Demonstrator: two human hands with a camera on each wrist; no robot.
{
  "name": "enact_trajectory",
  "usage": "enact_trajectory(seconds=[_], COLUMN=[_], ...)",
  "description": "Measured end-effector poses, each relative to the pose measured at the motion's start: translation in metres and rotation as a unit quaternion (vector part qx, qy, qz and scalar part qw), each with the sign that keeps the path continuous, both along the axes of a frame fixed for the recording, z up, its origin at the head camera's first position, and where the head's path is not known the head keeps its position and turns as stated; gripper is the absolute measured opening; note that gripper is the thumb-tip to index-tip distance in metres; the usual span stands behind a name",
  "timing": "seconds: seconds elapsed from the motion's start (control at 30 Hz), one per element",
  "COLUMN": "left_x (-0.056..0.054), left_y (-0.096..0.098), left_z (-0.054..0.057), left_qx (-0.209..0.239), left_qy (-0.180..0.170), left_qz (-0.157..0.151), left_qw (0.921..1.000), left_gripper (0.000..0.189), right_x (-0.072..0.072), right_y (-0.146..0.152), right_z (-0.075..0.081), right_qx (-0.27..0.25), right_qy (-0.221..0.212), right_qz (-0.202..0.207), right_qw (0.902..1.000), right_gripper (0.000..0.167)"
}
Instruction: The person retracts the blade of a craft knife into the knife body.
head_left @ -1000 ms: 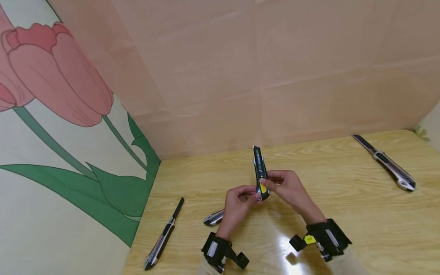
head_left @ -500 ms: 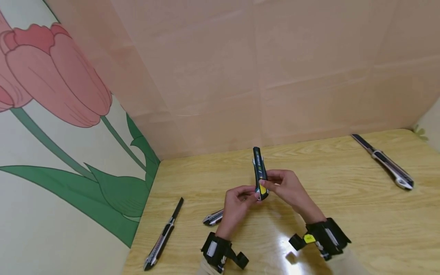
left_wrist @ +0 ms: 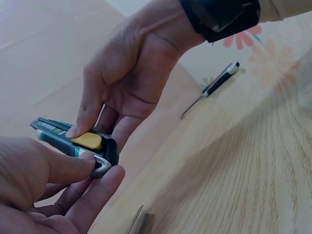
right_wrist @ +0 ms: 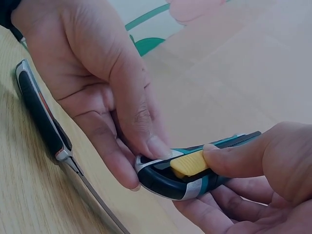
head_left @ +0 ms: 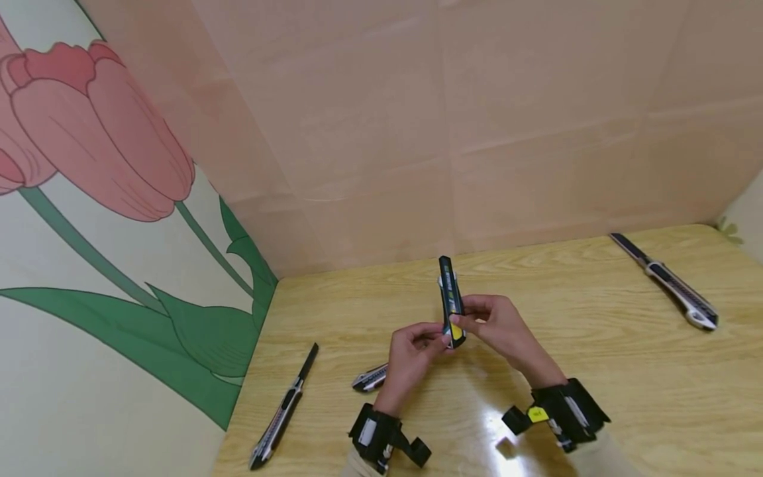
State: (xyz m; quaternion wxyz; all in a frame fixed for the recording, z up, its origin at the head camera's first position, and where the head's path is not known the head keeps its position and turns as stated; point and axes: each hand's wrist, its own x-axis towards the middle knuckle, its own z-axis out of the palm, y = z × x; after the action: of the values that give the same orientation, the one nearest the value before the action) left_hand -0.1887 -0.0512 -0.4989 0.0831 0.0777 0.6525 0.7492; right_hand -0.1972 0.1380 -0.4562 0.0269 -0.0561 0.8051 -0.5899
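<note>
A dark utility knife with teal trim and a yellow slider stands nearly upright above the table, held by both hands. My left hand pinches its lower end between thumb and fingers. My right hand grips the body from the other side, its thumb against the front of the yellow slider. No long blade sticks out of the knife's far end. Another utility knife lies partly hidden behind my left hand; its thin blade shows in the right wrist view.
On the wooden table, a silver-and-black utility knife with blade extended lies at the left. A similar knife lies at the far right. Behind the table rises a pinkish-brown sheet; a tulip-painted wall borders the left.
The upper tip of the held utility knife sits slightly lower and looks blunter than a second ago. Both hands keep nearly the same place.
</note>
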Motion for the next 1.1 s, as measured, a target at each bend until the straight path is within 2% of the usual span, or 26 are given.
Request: enact_trajectory(seconds=[0.63,1.1], left_x=[0.0006,0.0018], left_y=[-0.0019,-0.0010], left_z=[-0.0004,0.0003], left_qx=[0.006,-0.008], left_qy=[0.000,-0.005], left_qz=[-0.006,-0.011], left_qw=[1.0000,0.9999], left_gripper=[0.017,0.018], right_x=[0.0003,0.0017], right_y=[0.0005,-0.0001], right_z=[-0.0007,0.0021], right_qx=[-0.002,0.023], right_qy=[0.006,0.014], right_qz=[0.017,0.021], right_qw=[0.9998,0.9994], right_gripper=[0.029,0.029])
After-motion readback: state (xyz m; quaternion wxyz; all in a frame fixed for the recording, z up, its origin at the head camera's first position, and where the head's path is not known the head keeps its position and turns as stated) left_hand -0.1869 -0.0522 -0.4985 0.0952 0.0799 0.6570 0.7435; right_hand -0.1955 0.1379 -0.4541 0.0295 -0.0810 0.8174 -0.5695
